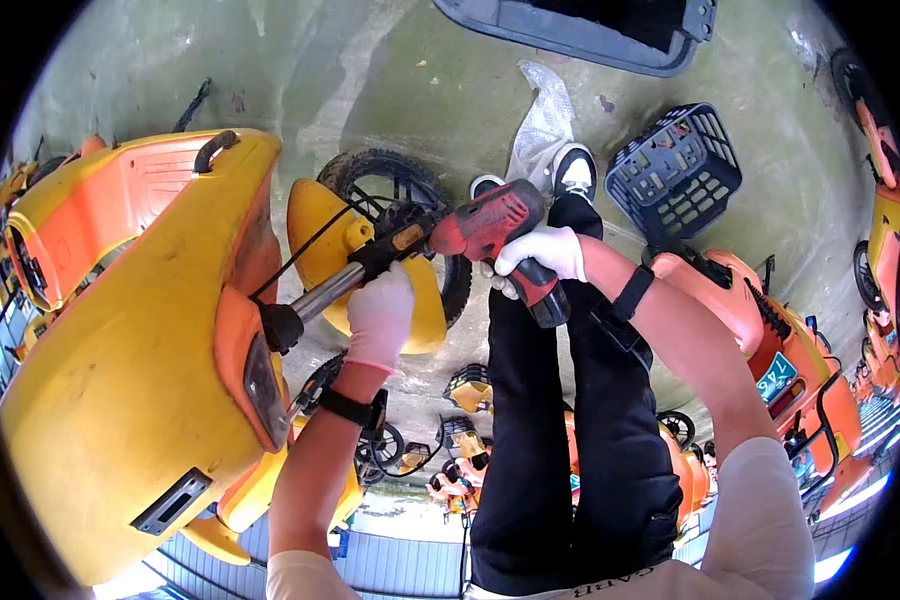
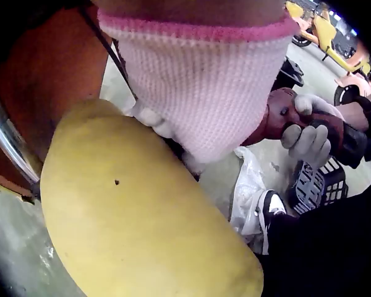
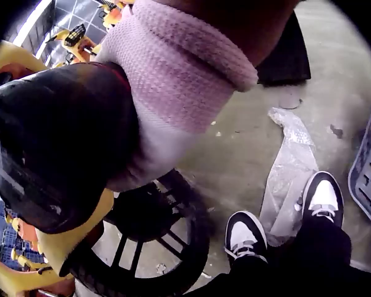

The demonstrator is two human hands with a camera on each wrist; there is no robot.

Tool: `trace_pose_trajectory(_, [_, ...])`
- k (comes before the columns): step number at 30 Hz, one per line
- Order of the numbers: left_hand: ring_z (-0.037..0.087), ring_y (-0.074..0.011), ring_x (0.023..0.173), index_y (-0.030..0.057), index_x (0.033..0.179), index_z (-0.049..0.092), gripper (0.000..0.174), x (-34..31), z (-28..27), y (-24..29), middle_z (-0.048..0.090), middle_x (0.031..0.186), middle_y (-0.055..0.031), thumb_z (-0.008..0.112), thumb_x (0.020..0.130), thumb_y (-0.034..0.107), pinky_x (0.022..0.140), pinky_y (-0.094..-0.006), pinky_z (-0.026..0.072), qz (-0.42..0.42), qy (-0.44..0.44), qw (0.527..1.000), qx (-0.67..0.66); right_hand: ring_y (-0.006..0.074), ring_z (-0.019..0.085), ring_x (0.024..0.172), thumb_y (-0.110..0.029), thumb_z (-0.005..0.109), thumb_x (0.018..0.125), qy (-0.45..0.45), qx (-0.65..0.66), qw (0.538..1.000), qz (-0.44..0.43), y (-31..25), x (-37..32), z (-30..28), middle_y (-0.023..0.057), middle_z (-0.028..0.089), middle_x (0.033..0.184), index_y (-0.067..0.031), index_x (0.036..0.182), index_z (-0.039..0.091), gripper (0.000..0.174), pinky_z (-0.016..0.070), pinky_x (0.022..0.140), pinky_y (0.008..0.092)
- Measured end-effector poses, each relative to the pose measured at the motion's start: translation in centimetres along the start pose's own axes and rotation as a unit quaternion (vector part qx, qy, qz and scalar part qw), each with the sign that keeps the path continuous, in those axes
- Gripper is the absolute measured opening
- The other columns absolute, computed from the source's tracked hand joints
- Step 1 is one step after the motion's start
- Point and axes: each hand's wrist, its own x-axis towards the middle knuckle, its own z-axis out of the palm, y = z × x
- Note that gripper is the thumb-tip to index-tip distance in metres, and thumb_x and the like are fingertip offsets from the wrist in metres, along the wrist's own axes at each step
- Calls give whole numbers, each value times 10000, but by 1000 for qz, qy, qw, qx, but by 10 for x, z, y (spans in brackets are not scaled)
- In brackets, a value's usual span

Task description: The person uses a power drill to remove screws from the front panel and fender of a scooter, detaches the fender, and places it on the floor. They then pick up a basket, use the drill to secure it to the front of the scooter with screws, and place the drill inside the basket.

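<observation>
Head view, looking down: right hand, in a white glove, fingers wrapped tight round the pistol grip of a red cordless drill, battery end hanging toward 5 o'clock. Drill body lies nearly level, nose toward 9 o'clock. Left hand, also gloved, sits just at 7 o'clock of the drill nose, fingers curled up from below round the fork leg of a yellow scooter; fingertips hidden from every view. Fork leg long axis runs 8 o'clock to 2 o'clock, chrome at the low end, black at the high end, and the high end meets the drill nose, so tool and leg stand nearly in line. Left hand is the nearer to that meeting point; right hand stands off at 3 o'clock along the tool. Yellow front fender lies behind the fork leg, over the front wheel. Left wrist view: fender close below the glove, drill beyond at 3 o'clock. On the concrete floor: a dark plastic basket at 2 o'clock, a clear plastic bag at 12 o'clock by the shoes
</observation>
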Motion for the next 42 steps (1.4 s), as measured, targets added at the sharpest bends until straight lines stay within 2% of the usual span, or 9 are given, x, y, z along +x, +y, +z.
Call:
trace_pose_trajectory(2, [634, -226, 574, 116, 817, 575, 110, -1, -1, -1, 621, 630, -59, 480, 836, 170, 450, -354, 476, 0, -12, 1000, 1, 178, 604, 640, -111, 614, 701, -4, 16, 1000, -8, 4, -4, -3, 99, 624, 726, 7, 836, 608, 179, 488, 628, 282])
trace_pose_trajectory(4, [628, -284, 618, 97, 853, 565, 151, 0, -7, -1, 630, 687, -92, 465, 857, 210, 511, -405, 475, -64, -54, 990, -116, 170, 603, 652, -102, 612, 703, -22, 39, 999, -18, -3, -12, 7, 101, 627, 725, 13, 818, 615, 163, 487, 630, 283])
trace_pose_trajectory(7, [621, -313, 660, 95, 927, 566, 204, -2, -19, 1, 636, 731, -103, 453, 871, 255, 568, -437, 465, -112, -98, 980, -131, 161, 589, 642, -130, 618, 700, 12, -40, 999, 4, 1, -3, 12, 84, 631, 721, -11, 779, 636, 144, 467, 606, 273])
trace_pose_trajectory(13, [624, -295, 677, 126, 1003, 575, 256, -5, -25, 2, 640, 732, -101, 449, 873, 307, 577, -443, 457, -139, -78, 980, -123, 149, 583, 681, -151, 618, 698, 2, -58, 998, -25, 6, 14, 14, 65, 646, 747, -19, 768, 650, 154, 440, 652, 263])
trace_pose_trajectory(20, [618, -307, 641, 130, 1011, 584, 261, -3, -33, 5, 629, 701, -116, 472, 862, 313, 547, -440, 453, -140, -88, 979, -123, 149, 590, 686, -119, 621, 696, 17, -21, 1000, -11, 1, 0, 19, 76, 641, 758, -6, 808, 634, 160, 454, 664, 269])
trace_pose_trajectory(29, [607, -314, 604, 118, 941, 589, 236, -5, -27, 2, 619, 670, -118, 482, 861, 313, 532, -426, 456, -114, -46, 984, -128, 140, 583, 650, -114, 628, 690, -44, -13, 999, 22, -1, 6, 19, 58, 619, 725, -20, 840, 632, 177, 456, 625, 262])
trace_pose_trajectory(32, [607, -306, 595, 112, 946, 592, 210, -4, -28, 1, 623, 669, -109, 511, 843, 276, 533, -412, 460, -106, -50, 985, -123, 165, 583, 591, -140, 629, 683, 8, -47, 999, 11, 3, 14, 16, 81, 613, 704, -19, 790, 620, 161, 455, 574, 274])
trace_pose_trajectory(38, [616, -223, 558, 132, 824, 568, 62, -9, -19, -4, 608, 618, -46, 552, 803, 187, 441, -346, 445, -34, 15, 998, -41, 173, 587, 582, -162, 620, 690, -22, -83, 996, 39, -15, 17, 13, 78, 621, 680, -22, 748, 623, 151, 465, 568, 279])
trace_pose_trajectory(42, [615, -217, 551, 133, 817, 561, 56, -8, -15, -3, 612, 624, -41, 553, 803, 186, 436, -345, 441, -38, 0, 998, -44, 178, 593, 595, -159, 630, 677, -17, -72, 996, 45, -19, 15, 13, 82, 617, 697, -10, 783, 618, 183, 482, 571, 287])
